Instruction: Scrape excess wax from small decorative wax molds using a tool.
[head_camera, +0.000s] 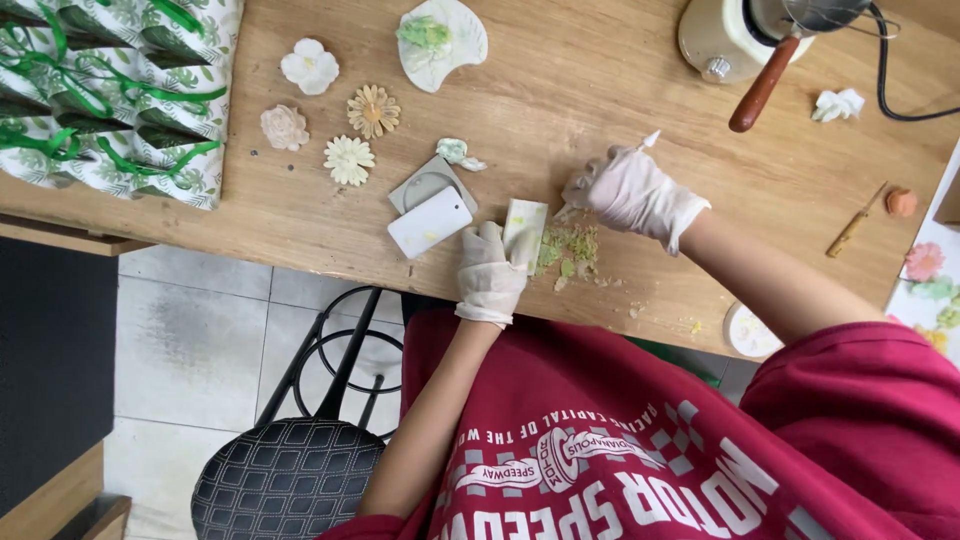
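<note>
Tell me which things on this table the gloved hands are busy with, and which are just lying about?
In use:
left hand holding a flat scraper
right hand holding a small white tool
green crumbs

Lying about:
four moulded flowers
white cards
cream pot
leafy gift bags
stool

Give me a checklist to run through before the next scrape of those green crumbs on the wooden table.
1. Left hand in white glove grips the pale rectangular scraper card: ok.
2. Scraper card stands beside the pile of green crumbs: ok.
3. Right hand in white glove holds a small white-tipped tool: ok; its working end is hidden.
4. Crumbs kept back from the wooden table edge: not ok, some bits lie scattered near it.
5. White rectangular card lies apart from the crumbs: ok.
</note>
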